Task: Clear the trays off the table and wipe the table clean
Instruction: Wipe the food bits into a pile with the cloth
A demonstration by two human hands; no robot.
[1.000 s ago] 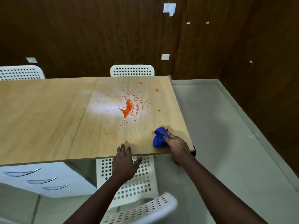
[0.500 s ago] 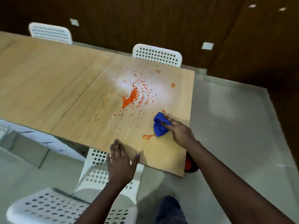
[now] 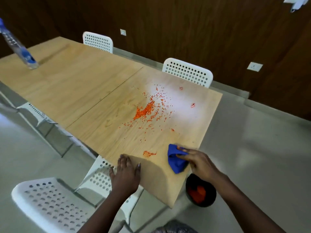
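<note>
Near the table's near right corner, a bunched blue cloth is pinched in the right hand — likely to sweep the orange crumbs mid-table toward that edge, above the dark bin. The left hand is spread flat, empty, bracing the near edge. No trays are seen.

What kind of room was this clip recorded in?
Probably a canteen or meeting room, not a home kitchen. A long wooden table made of joined sections is lined with matching white perforated chairs, against dark wood-panelled walls with wall sockets. The right hand presses a blue cloth on the table.
</note>
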